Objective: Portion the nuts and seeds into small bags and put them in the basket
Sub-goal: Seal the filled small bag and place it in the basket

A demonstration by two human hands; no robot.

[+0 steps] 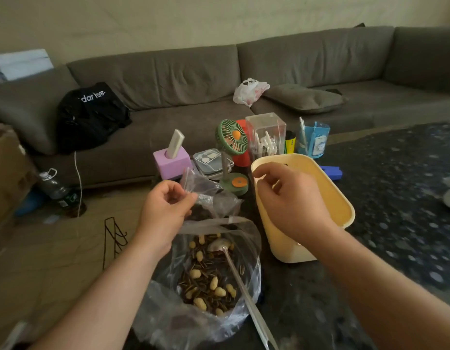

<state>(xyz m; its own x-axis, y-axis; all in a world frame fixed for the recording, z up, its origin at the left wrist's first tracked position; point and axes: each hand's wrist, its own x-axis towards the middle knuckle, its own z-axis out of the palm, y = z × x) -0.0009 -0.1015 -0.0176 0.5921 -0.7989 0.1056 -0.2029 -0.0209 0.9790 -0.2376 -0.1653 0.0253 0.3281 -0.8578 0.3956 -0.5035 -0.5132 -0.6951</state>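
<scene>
A small clear plastic bag [203,195] of seeds is pinched by the left hand [165,205], unbasketed, while the right hand [289,198] is held loosely curled and empty above the pale yellow plastic basket [340,198], and plenty remains in the large clear bag of peanuts and sunflower seeds [208,281] below both.

Green desk fan [231,138] beside purple block [171,162]; grey sofa [193,79] behind, black bag [91,114] on it.

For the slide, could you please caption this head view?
Left hand pinches a small filled bag above the nut-and-seed bag; right hand hovers over the yellow basket.

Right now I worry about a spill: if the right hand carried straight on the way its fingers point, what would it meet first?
Probably the small bag pinched in the left hand; the right hand points leftward above the yellow basket. Depth is unclear.
</scene>
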